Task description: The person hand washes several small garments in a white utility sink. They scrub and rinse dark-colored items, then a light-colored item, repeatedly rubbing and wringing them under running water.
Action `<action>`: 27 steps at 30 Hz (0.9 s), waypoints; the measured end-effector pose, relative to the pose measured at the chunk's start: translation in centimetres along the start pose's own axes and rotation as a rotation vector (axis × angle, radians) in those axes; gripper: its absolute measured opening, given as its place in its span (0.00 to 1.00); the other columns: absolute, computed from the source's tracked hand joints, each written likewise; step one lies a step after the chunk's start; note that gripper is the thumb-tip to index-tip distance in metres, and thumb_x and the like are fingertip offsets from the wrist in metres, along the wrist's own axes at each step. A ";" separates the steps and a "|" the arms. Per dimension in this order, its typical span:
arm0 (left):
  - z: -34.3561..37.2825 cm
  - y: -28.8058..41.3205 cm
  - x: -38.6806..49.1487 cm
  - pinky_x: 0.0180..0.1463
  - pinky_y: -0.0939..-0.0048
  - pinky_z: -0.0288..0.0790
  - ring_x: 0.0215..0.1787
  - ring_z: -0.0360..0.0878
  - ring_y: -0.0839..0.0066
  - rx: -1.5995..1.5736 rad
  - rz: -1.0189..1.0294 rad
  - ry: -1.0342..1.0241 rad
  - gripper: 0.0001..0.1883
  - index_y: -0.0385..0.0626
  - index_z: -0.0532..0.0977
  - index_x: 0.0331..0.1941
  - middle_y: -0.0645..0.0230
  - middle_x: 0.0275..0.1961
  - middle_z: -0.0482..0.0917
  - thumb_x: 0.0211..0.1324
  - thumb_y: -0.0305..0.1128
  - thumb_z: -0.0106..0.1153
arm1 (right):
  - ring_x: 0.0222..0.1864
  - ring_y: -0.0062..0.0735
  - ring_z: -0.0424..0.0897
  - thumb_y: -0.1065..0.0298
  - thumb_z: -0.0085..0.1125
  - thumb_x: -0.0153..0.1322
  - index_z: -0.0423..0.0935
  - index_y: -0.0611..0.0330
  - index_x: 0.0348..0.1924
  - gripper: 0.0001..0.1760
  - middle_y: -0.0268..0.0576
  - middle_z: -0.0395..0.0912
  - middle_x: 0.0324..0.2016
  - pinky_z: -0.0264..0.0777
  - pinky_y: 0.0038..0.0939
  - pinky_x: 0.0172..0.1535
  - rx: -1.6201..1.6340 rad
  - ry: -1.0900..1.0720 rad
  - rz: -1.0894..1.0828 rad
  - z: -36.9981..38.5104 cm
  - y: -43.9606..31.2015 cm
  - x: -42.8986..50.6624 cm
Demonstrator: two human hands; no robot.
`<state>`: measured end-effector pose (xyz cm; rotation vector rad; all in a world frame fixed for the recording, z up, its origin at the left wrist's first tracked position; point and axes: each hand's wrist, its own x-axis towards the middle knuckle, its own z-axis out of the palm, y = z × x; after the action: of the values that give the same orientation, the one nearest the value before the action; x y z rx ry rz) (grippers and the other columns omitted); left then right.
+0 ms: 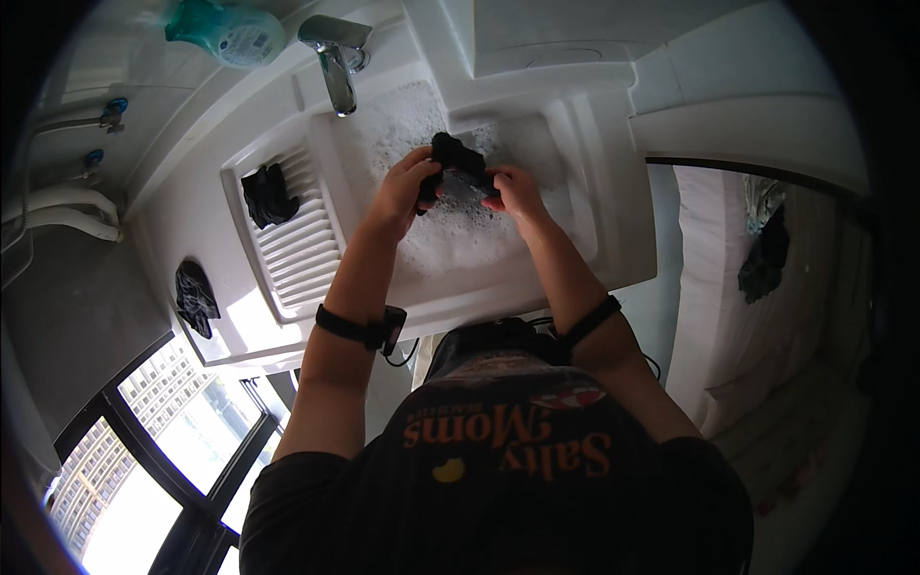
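Observation:
A small black cloth garment (460, 156) hangs between my two hands, above a white laundry sink (604, 215) holding soapy, foamy water (402, 115). My left hand (402, 187) pinches its left end with thumb and fingers. Its right end is gripped by my right hand (514, 194). The middle of the fabric is bunched and arches up between them. Whether its lower parts touch the water is hard to tell. On the ribbed washboard (305, 259) left of the basin lies another crumpled black cloth (269, 195).
A chrome faucet (338, 72) rises at the basin's back edge, with a teal plastic bottle (230, 34) beside it. A dark cloth (195, 298) rests on the left counter. Blue-handled valves (115, 108) are on the left wall. A window (194, 417) stands lower left.

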<state>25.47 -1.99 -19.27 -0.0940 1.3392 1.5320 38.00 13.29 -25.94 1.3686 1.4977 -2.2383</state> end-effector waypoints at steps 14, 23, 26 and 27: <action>-1.8 -4.5 1.8 0.58 0.61 0.69 0.53 0.75 0.55 1.074 0.605 0.128 0.22 0.46 0.73 0.53 0.56 0.59 0.69 0.51 0.22 0.53 | 0.37 0.32 0.80 0.50 0.68 0.64 0.72 0.66 0.50 0.31 0.44 0.77 0.38 0.78 0.31 0.40 0.218 -0.303 0.220 -0.5 -1.2 -0.7; -4.3 -7.0 2.1 0.52 0.56 0.73 0.49 0.79 0.54 1.503 -0.131 0.002 0.23 0.47 0.73 0.52 0.55 0.43 0.81 0.49 0.37 0.63 | 0.22 0.30 0.81 0.68 0.67 0.66 0.73 0.65 0.48 0.20 0.47 0.81 0.32 0.77 0.30 0.26 -0.597 -0.150 -0.103 -1.1 -0.6 -0.9; -4.4 -7.3 0.7 0.52 0.56 0.74 0.46 0.81 0.55 1.532 -0.224 -0.078 0.23 0.46 0.74 0.49 0.54 0.37 0.82 0.48 0.40 0.65 | 0.20 0.31 0.80 0.61 0.69 0.65 0.74 0.66 0.46 0.23 0.48 0.81 0.29 0.75 0.30 0.26 -0.796 -0.137 -0.145 -0.8 -1.0 -1.7; -4.2 -7.3 0.1 0.52 0.56 0.74 0.47 0.81 0.55 1.587 -0.232 -0.045 0.24 0.47 0.74 0.50 0.55 0.39 0.82 0.47 0.40 0.65 | 0.20 0.31 0.80 0.59 0.70 0.65 0.74 0.66 0.46 0.24 0.48 0.81 0.29 0.75 0.30 0.25 -0.791 -0.144 -0.136 -0.4 -1.1 -2.1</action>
<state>28.43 -6.36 -25.84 0.7363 2.0332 -0.0159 38.92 13.43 -23.77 0.8522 2.1199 -1.4536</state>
